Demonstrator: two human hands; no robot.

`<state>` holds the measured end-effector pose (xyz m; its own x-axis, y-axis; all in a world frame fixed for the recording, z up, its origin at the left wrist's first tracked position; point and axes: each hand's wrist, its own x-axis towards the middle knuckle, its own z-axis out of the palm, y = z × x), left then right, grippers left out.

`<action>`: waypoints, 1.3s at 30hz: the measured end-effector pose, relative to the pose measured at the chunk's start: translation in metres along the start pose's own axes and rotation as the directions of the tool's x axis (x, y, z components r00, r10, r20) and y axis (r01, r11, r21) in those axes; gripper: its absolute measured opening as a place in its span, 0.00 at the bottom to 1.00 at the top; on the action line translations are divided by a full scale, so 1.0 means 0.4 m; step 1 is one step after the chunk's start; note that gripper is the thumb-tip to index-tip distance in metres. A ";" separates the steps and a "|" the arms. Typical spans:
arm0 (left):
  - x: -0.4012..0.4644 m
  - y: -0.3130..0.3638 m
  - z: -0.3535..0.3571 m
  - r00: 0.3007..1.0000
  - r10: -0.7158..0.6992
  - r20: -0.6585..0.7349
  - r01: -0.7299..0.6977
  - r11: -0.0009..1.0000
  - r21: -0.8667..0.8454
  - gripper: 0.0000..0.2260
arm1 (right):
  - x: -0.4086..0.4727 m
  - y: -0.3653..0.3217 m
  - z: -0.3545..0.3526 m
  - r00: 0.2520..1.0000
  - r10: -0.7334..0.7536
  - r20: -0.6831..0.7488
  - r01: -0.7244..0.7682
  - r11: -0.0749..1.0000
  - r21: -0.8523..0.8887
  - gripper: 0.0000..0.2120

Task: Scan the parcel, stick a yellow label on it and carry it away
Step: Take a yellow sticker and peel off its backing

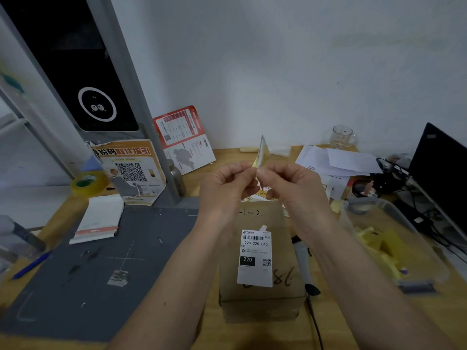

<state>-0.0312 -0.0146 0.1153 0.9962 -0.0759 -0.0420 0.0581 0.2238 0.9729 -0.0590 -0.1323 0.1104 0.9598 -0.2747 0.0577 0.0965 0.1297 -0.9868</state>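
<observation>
Parcel (261,261): brown cardboard box on the wooden desk (366,324), white shipping label (255,258) reading 220-220-C40 on top.
Clear plastic bin (394,251): yellow labels inside.
Left hand (225,188), right hand (290,185): both pinch one yellow label (262,152) above the parcel's far end.

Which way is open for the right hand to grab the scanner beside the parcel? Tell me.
Probably none yet: the right hand pinches the yellow label together with the left hand. The scanner itself lies uncovered on the desk, right of the parcel, below that forearm.
</observation>
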 end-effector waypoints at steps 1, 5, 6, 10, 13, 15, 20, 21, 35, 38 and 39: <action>-0.001 0.001 0.002 1.000 0.000 -0.005 0.000 1.000 -0.007 0.06 | -0.002 0.002 0.003 1.000 -0.025 -0.017 0.024 0.999 -0.033 0.06; -0.007 0.002 0.009 1.000 0.011 -0.005 -0.011 1.000 -0.018 0.10 | -0.003 0.006 0.010 0.994 -0.086 -0.074 0.081 0.995 -0.066 0.07; -0.007 0.001 0.009 1.000 0.012 -0.004 -0.012 1.000 -0.016 0.10 | -0.002 0.006 0.010 0.992 -0.094 -0.082 0.089 0.994 -0.060 0.06; -0.002 -0.002 0.003 1.000 0.013 -0.010 -0.013 1.000 0.017 0.07 | -0.002 0.011 0.009 0.989 -0.097 -0.109 0.093 0.995 -0.044 0.04; 0.000 -0.003 0.001 0.999 0.036 -0.007 -0.035 0.997 0.072 0.06 | -0.001 0.012 0.007 0.987 -0.078 -0.141 0.076 0.997 -0.020 0.04; 0.001 -0.003 0.000 0.999 0.049 0.004 -0.049 0.995 0.083 0.06 | -0.001 0.010 0.007 0.988 -0.064 -0.141 0.065 0.998 0.008 0.03; -0.002 -0.018 0.003 0.994 0.110 -0.010 -0.106 0.973 0.205 0.08 | -0.001 0.013 0.001 0.990 -0.046 -0.135 0.052 0.998 0.038 0.04; -0.002 -0.023 0.005 0.992 0.124 -0.028 -0.114 0.965 0.237 0.08 | -0.001 0.014 0.000 0.990 -0.040 -0.138 0.045 0.998 0.038 0.04; 0.001 -0.020 -0.004 0.988 0.155 -0.014 -0.145 0.952 0.271 0.05 | 0.006 0.018 -0.010 0.996 0.036 -0.077 -0.033 0.999 0.040 0.02; 0.002 -0.015 -0.002 0.985 0.167 -0.041 -0.153 0.959 0.238 0.03 | 0.004 0.022 -0.006 0.998 0.054 -0.035 -0.052 0.996 0.074 0.05; 0.002 -0.012 -0.001 0.984 0.171 -0.047 -0.156 0.960 0.231 0.04 | 0.002 0.024 -0.004 0.998 0.056 -0.015 -0.055 0.995 0.078 0.06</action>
<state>-0.0305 -0.0155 0.1104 0.9934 0.0097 0.1144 -0.1145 0.0019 0.9934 -0.0576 -0.1329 0.1007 0.9595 -0.2816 -0.0003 0.0639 0.2189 -0.9737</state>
